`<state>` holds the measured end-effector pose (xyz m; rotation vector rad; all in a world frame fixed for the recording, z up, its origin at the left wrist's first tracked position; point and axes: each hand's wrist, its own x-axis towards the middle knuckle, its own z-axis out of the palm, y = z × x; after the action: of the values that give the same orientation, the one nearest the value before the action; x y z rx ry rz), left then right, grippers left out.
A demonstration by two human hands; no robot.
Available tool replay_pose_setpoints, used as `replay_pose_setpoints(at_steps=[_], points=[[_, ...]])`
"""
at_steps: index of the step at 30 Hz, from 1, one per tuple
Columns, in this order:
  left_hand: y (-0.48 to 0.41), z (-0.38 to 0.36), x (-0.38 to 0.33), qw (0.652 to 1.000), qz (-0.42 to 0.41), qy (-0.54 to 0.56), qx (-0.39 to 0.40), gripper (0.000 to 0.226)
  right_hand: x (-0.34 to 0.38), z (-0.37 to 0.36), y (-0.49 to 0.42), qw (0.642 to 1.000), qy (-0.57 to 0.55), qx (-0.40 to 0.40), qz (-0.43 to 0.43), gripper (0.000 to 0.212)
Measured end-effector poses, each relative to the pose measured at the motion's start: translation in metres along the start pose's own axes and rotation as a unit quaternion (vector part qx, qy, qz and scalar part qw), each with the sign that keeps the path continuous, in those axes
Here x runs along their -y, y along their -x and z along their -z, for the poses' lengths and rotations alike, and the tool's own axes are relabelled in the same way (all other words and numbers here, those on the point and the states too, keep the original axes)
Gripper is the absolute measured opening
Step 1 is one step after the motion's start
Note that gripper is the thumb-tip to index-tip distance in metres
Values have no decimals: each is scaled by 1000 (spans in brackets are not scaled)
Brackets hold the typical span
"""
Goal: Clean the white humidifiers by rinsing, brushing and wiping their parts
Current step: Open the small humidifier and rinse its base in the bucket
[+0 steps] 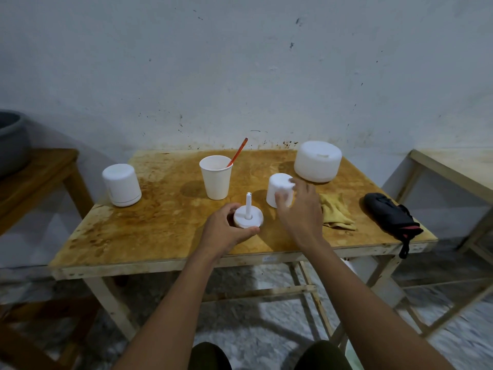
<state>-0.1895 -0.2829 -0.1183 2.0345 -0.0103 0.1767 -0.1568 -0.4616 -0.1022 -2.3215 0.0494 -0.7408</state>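
head view: a person sits at a stained wooden table (149, 236) set against a marked white wall, both bare forearms reaching out over it. the left hand (228, 228) curls round a low round humidifier base (246, 218), thumb on the near edge and fingers on the far left side, so it is grasping the base. the base sits on the table near the front middle, and a thin white stem (248, 205) stands upright from its centre. just to the right, the right hand (302, 210) grasps a white cylindrical cover (277, 188), thumb on its near wall and fingers over its closed top. the cover leans slightly, and whether its lower rim touches the table cannot be told, as the hand is a little blurred.

behind the base stands a white paper cup (216, 177), upright, with an orange-red brush handle (238, 152) slanting out of it toward the wall. a small white humidifier (121, 184) stands well apart on the left part of the table. a wider white humidifier (318, 161) stands at the back right, just behind the cover. a crumpled yellow cloth (336, 210) lies right of the right hand, partly hidden by it. a black pouch (390, 217) lies near the right edge, its strap hanging over the side.

a grey basin (10, 141) rests on a lower side table (45, 169) at the left, and another pale table (453, 166) shows at the right edge.
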Motion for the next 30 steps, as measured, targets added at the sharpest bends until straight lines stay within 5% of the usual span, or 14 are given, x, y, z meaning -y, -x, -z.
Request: replay_pose_setpoints(at_steps=[5,11,19,24,30], points=[[3,3,-2,1000,-11,13,11,70,17,0,19,970,-9,236,-55,32],[7,10,-12,997,-18,63,37,67,27,11,14,939,-105,306,-112,35],[14,2,-34,993,-63,76,71,85,13,45,19,855,-355,300,-230,25],[30,-20,-61,977,-37,165,133,54,-6,97,28,850,-397,248,-240,24],[61,-80,-79,938,41,283,196,41,-48,148,51,858,-396,198,-260,27]])
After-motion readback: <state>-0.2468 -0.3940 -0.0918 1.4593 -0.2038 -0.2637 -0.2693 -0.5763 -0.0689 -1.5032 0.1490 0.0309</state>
